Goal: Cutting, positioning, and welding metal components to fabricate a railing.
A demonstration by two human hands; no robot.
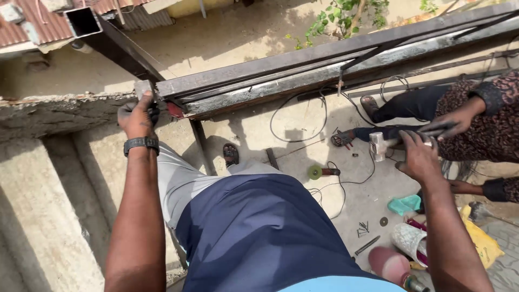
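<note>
The left hand [138, 114] is closed over the end of a dark steel frame [303, 70], fingers wrapped over the corner where a short square tube stub [142, 86] sticks up; a black wristwatch [141, 143] sits on that wrist. From the hand the frame runs away to the right and slightly upward, well above the right hand.

The right hand [419, 157] is curled around the handle of a hammer [385, 145], whose pale metal head lies just to the left of its fingers. A co-worker's hand [453, 123], in a patterned sleeve, touches the same handle just above and to the right of the right hand.

Below and between the two hands, on the concrete floor, lies an angle grinder [320, 172] with a green disc, its black cable [303, 124] looping up towards the frame. Lower right of the right hand lie a few loose screws [363, 229] and a teal cloth [404, 205].
</note>
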